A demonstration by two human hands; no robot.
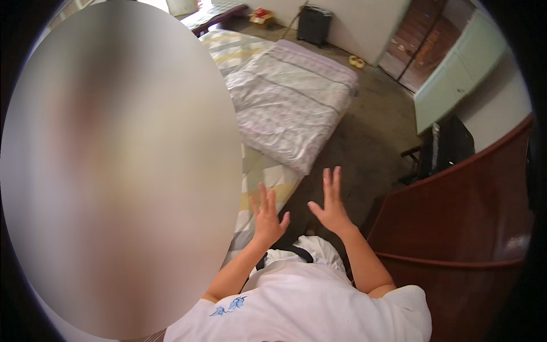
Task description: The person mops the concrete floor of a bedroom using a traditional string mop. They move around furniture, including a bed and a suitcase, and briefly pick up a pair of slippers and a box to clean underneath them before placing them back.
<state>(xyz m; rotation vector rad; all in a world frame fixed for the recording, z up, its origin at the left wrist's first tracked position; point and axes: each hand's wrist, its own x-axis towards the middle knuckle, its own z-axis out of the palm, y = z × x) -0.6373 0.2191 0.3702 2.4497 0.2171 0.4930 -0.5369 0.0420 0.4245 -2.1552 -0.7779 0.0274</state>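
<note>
Both of my hands are raised in front of my body with nothing in them. My left hand (268, 219) has its fingers spread and is nearest to the edge of the bed, where a striped sheet (273, 176) in yellow, white and grey shows. My right hand (331, 206) is also open, thumb out to the side and fingers pointing up, over the dark floor between the bed and the red-brown wooden furniture. A folded, pale lilac patterned quilt (290, 100) lies on the bed beyond my hands.
Polished red-brown wooden furniture (450, 222) stands close on my right. Farther off are a black chair (450, 148), an open pale green door (461, 65), yellow slippers (356, 61), a black suitcase (314, 24) and a small box (262, 18). A large blur hides the left side.
</note>
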